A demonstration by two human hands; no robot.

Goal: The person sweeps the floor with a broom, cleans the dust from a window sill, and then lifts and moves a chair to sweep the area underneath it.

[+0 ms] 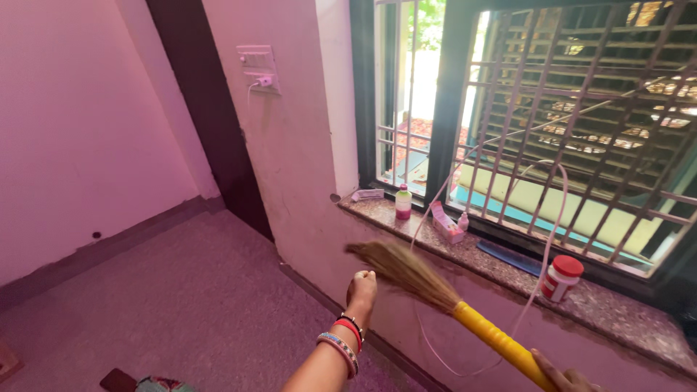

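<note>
Right hand point(570, 379) gripping yellow-handled grass broom point(435, 294), bristles angled up-left toward the stone windowsill point(617, 312). Left hand point(361, 287) raised just beside the bristles, fingers curled narrow, holding nothing visible. Red-capped jar point(561, 278) beyond the handle.

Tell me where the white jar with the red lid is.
In the head view, the white jar with the red lid stands at right on the stone window sill, beside the dangling white cable, above the yellow-handled grass broom.

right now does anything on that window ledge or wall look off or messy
A white cable loops loosely from the window grille across the stone sill and sags down the wall. Small items sit scattered along the sill: a red-lidded jar, a small bottle, a pink box. Nothing looks spilled or broken.
</note>
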